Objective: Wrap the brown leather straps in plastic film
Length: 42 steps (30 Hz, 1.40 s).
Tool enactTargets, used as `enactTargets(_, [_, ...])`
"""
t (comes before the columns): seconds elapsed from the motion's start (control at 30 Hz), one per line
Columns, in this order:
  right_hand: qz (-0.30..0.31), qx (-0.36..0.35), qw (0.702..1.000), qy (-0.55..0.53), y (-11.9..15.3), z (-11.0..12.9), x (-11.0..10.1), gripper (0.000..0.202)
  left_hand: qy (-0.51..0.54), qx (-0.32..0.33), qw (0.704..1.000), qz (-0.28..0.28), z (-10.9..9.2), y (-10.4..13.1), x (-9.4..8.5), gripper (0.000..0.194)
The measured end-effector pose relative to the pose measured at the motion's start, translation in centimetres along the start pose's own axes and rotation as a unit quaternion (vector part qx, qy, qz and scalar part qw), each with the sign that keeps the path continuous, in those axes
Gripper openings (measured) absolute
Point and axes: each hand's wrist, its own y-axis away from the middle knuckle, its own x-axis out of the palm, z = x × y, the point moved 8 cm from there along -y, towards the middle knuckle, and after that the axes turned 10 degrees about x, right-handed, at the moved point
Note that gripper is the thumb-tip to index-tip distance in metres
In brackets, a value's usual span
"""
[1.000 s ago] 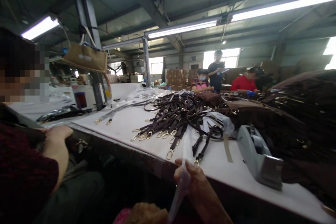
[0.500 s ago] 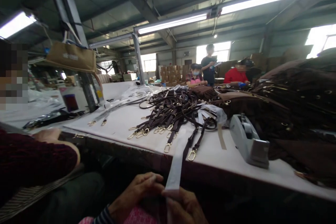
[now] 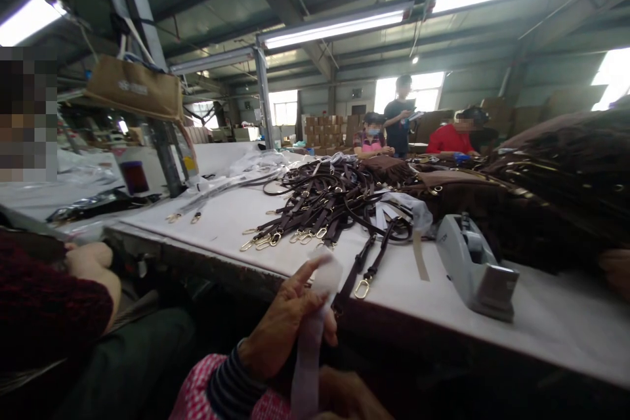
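Observation:
My left hand [image 3: 290, 315] is raised at the table's front edge, its fingers closed on a translucent white strip [image 3: 308, 354]. The strip's upper end is bunched over the fingertips, and its lower part hangs toward the bottom of the view. Low in the view, my right hand [image 3: 349, 397] is beside the strip's lower part; its fingers are blurred and partly cut off. Just beyond my left hand, a dark brown strap with a gold clasp [image 3: 362, 288] lies over the table edge. Behind it is a heap of dark straps [image 3: 319, 193] with gold clasps.
A grey tape dispenser [image 3: 475, 269] stands right on the white table [image 3: 266, 262]. Brown bags [image 3: 556, 177] are piled at the far right. A person's arm [image 3: 96, 275] is at the left. Other people are behind the table. A tan bag [image 3: 135, 85] hangs from a post.
My left hand has risen toward the table edge with the strip, whose upper end is now bunched. My right hand has dropped slightly. A hand has appeared at the far right edge.

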Motion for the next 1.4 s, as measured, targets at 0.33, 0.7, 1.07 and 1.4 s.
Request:
enactTargets(0.33, [-0.121,-0.041,0.974,-0.185,-2.0,5.5,-5.9,0.036,-0.071,-0.077,0.994,0.035,3.3,5.4,-0.7,0.082])
enactTargets(0.7, [-0.166,-0.035,0.955,-0.244,-2.6,6.5,-7.8,0.031,-0.178,-0.063,0.981,0.038,4.0,6.0,-2.0,0.067])
enactTargets(1.07, [-0.208,-0.026,0.967,-0.145,-2.8,5.8,-6.7,0.029,-0.225,0.011,0.973,-0.048,1.7,0.8,-1.3,0.028])
enactTargets(1.4, [-0.202,-0.013,0.962,-0.181,-2.7,4.9,-7.6,0.034,-0.065,-0.047,0.996,-0.039,4.8,-0.2,0.0,0.04])
